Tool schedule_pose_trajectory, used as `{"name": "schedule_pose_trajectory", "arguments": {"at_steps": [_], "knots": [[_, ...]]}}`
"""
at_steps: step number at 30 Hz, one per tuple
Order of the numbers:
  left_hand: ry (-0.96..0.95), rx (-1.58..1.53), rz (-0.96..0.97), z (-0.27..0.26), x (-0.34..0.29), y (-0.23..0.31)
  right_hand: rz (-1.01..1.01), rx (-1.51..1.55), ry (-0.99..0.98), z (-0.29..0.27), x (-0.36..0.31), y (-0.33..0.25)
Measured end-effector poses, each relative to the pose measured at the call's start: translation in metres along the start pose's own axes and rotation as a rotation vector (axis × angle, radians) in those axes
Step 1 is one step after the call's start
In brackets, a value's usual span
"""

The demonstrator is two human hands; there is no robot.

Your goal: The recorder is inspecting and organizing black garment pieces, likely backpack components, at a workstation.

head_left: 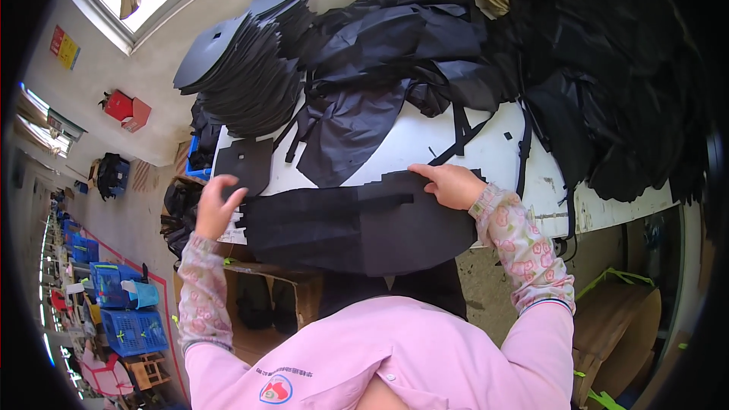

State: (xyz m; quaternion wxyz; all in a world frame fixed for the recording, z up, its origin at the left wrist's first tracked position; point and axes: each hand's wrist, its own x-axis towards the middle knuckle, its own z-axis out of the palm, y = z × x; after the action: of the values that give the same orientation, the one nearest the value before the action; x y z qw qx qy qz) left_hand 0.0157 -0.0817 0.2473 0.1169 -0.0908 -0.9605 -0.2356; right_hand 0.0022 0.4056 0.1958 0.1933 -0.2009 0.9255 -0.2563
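Note:
A long black fabric piece (304, 224) with rounded ends lies along the table's near edge and overhangs it toward me. A smoother, stiff-looking dark panel (418, 229) covers its right half, and a short black strap (386, 200) runs across the middle. My right hand (453, 186) is at the panel's far edge, thumb on top and index finger stretched along the edge, in what looks like a grip; its other fingers are hidden. My left hand (216, 211) is raised beside the fabric's left end, thumb and fingers apart, holding nothing. Just beyond it lies a single dark panel (247, 163) with a small hole.
A tall stack of dark panels (254, 76) stands at the back left of the white table (364, 156). Black fabric (402, 38) is heaped at the back, with a larger pile (607, 83) at right. Cardboard boxes (307, 292) sit below; blue crates (135, 330) stand at far left.

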Motion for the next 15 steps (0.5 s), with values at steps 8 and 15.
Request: {"name": "schedule_pose_trajectory", "arguments": {"at_steps": [8,15], "knots": [[-1.047,-0.46,0.285,0.148,0.087,0.162,-0.166,-0.099,0.204,-0.006,-0.023,-0.044],[-1.276,-0.515,0.318,0.165,0.098,0.189,-0.204,-0.211,0.304,-0.006,-0.034,-0.047]]}}
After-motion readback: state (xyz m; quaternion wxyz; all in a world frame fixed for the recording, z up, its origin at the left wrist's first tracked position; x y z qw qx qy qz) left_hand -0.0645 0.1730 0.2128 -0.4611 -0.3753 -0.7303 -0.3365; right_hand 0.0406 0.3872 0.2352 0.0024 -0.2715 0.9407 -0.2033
